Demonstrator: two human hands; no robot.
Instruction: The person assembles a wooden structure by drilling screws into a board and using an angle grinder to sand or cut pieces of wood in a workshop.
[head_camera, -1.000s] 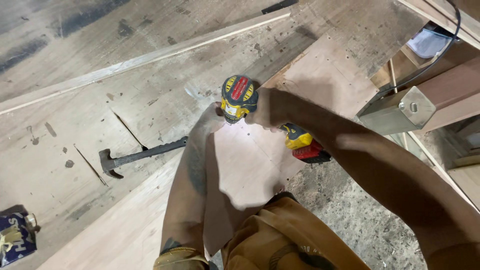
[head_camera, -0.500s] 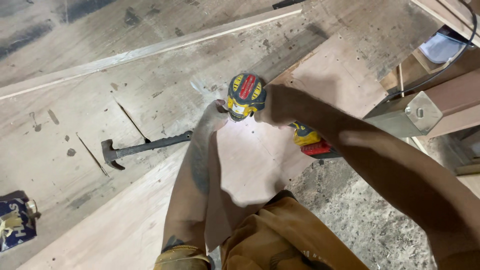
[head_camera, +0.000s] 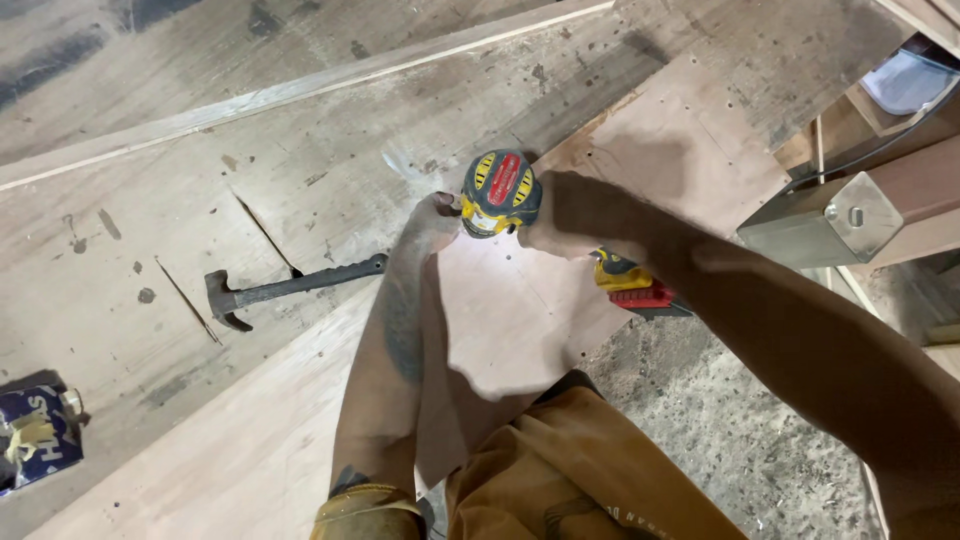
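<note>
Right hand (head_camera: 585, 215) closed around the grip of a yellow and black cordless drill (head_camera: 502, 192), rear cap with red panel turned up toward the camera, nose aimed down at the plywood sheet (head_camera: 690, 130). Drill's battery base (head_camera: 640, 290), yellow and red, jutting out below the wrist toward the right. Left hand (head_camera: 435, 212) set just beside the drill's left side, fingertips at the tool's nose on the sheet; curled around something small or merely pressed flat, cannot tell. Bright light from the drill falling on the pale wood directly beneath. Left forearm reaching up from the bottom edge, tan glove cuff (head_camera: 368, 510) near the elbow, brown work trousers (head_camera: 580, 470) below.

Black claw hammer (head_camera: 285, 290) lying flat on the worn boards well left of the hands, head toward the left, handle end pointing at the left forearm. Long pale wooden strip (head_camera: 300, 92) running diagonally across the upper boards. Crumpled blue packet (head_camera: 38, 435) at the far left edge. Square metal post end (head_camera: 825, 220) to the right, beyond the right arm. Rough concrete floor (head_camera: 720, 430) at lower right.
</note>
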